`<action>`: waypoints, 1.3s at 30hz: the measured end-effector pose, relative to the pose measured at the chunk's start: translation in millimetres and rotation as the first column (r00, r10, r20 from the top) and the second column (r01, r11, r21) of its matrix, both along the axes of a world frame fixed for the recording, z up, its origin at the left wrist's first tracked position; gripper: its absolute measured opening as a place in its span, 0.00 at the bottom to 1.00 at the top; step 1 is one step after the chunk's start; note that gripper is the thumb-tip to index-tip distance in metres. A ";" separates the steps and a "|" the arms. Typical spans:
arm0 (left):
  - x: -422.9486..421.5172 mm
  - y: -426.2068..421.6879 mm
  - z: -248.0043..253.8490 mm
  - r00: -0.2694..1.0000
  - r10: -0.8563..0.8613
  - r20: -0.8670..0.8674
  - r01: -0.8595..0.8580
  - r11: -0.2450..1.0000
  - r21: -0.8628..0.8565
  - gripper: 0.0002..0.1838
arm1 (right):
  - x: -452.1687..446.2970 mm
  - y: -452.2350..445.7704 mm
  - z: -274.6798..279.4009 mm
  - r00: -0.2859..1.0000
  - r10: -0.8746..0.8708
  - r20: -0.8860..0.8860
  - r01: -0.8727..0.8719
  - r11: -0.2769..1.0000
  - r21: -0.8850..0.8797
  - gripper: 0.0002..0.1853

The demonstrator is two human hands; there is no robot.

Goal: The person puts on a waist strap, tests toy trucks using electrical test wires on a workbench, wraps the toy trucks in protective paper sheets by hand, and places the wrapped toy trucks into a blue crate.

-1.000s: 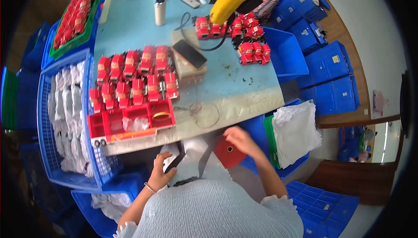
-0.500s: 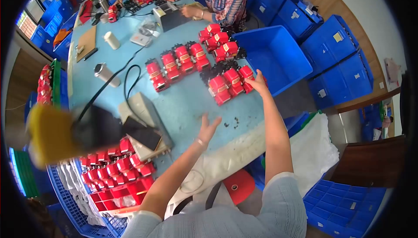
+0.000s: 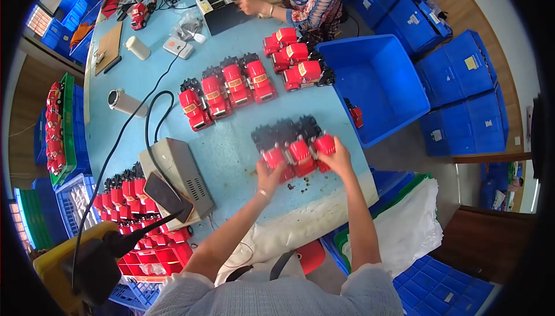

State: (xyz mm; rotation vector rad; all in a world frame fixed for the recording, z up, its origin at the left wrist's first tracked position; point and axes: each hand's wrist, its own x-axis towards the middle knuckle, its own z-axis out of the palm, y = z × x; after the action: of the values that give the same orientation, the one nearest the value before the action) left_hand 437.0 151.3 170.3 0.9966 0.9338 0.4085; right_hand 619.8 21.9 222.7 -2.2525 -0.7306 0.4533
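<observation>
Three red toy trucks (image 3: pixel 299 153) stand side by side near the table's front right, slightly blurred, their black rear ends pointing away from me. My left hand (image 3: pixel 270 176) grips the leftmost truck, and my right hand (image 3: pixel 337 158) grips the rightmost one, so the row is squeezed between them. Beyond them is a row of several red trucks (image 3: pixel 226 89). Another group of three trucks (image 3: pixel 293 60) lies by the table's right edge. A single small red truck (image 3: pixel 355 115) is inside the blue bin (image 3: pixel 381 85).
A grey box (image 3: pixel 184 171) bears a phone (image 3: pixel 167 196). More trucks (image 3: pixel 130 197) and a red tray (image 3: pixel 156 258) are at lower left. A yellow tool (image 3: pixel 72 264) hangs there. A co-worker's hand (image 3: pixel 252 7) is across the table (image 3: pixel 231 154). White sheets (image 3: pixel 402 229) lie at right.
Both hands have closed on the row of three trucks, which has shifted left and towards me from beside the bin. The yellow tool has swung lower in view.
</observation>
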 end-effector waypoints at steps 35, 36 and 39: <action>14.2 198.2 70.6 0.787 0.614 -0.054 -0.253 0.402 0.880 0.40 | -8.4 172.4 33.0 0.932 0.253 0.259 -0.322 0.907 0.272 0.42; 24.3 214.8 59.9 0.694 0.704 -0.150 -0.224 0.409 0.884 0.41 | 14.6 215.5 20.0 0.933 0.216 0.287 -0.294 0.919 0.263 0.41; 22.4 248.6 24.4 0.550 0.770 -0.325 -0.181 0.489 0.853 0.41 | 44.9 298.2 -0.8 0.961 0.171 0.216 -0.193 0.977 0.088 0.38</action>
State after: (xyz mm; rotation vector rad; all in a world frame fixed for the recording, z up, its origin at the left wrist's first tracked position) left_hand 459.4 399.8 194.7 1.6853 1.8904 1.0734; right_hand 664.7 320.1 221.9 -2.1600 -1.0516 0.2589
